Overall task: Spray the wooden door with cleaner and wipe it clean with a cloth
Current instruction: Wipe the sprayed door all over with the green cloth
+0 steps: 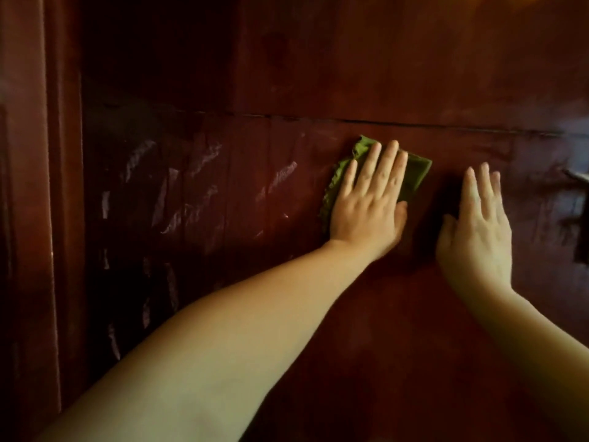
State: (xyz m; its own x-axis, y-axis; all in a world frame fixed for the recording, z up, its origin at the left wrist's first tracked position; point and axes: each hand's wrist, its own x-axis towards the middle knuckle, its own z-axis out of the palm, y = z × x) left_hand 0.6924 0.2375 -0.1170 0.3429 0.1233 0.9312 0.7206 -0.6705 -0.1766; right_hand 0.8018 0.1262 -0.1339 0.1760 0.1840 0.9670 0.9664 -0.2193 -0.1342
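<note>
The dark red-brown wooden door (318,74) fills the view. A folded green cloth (414,173) lies flat against it, just below a horizontal seam. My left hand (369,202) presses the cloth to the door with straight, spread fingers. My right hand (478,224) rests flat on the bare wood a little to the right of the cloth, fingers straight. Wet, shiny streaks (178,193) cover the door's left part. No spray bottle is in view.
The door frame (28,186) runs down the left edge. A dark metal handle or latch (578,186) juts out at the right edge, close to my right hand.
</note>
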